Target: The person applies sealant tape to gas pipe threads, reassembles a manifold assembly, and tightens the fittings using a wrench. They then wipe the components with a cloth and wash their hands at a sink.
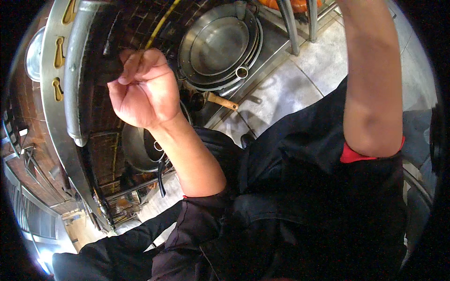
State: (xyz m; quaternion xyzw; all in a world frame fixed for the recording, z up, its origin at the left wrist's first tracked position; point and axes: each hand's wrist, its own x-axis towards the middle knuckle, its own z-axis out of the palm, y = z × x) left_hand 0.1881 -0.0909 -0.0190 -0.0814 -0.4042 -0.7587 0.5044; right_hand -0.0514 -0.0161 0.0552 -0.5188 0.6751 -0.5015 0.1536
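Observation:
My left hand (149, 91) is raised left of the middle, palm toward me and fingers curled in. Whatever the fingers may hold is hidden against the dark background. A thick grey metal bar (76, 70) runs along a steel front panel (48, 89) with brass-coloured keyhole-shaped fittings, left of this hand. Round metal pans (218, 42) stand stacked beyond it to the right. My right forearm (372, 84) reaches up past the top edge at the right. The right hand itself lies outside the picture.
A wooden handle (222, 100) sticks out below the stacked pans. Another dark pan (136, 147) sits low behind my left forearm. Metal legs (288, 28) and something orange (295, 4) are at the top. Pale floor tiles (276, 79) spread between the shelf and my body.

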